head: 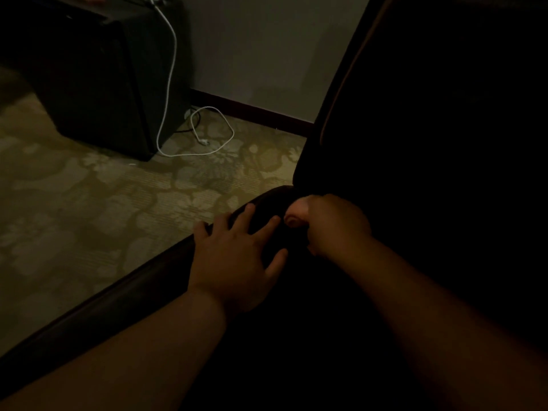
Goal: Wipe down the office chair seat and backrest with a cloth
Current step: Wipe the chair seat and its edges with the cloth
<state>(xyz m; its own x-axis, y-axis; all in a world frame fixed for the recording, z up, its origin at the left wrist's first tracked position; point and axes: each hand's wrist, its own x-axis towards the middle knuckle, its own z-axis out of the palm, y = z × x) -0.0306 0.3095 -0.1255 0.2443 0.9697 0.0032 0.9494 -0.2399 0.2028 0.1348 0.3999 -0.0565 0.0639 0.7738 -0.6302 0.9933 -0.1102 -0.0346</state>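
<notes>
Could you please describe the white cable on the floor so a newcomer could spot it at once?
Find the black cabinet against the wall. The cable drops down its right side and loops on the patterned carpet. It is the only white thing there.

Chair seat (124,295) edge: dark, smooth, slight sheen, leather-like. Carpet (89,203) beside seat: matt woven pile, flower pattern. Cable (169,84) on carpet: white glossy plastic.
</notes>
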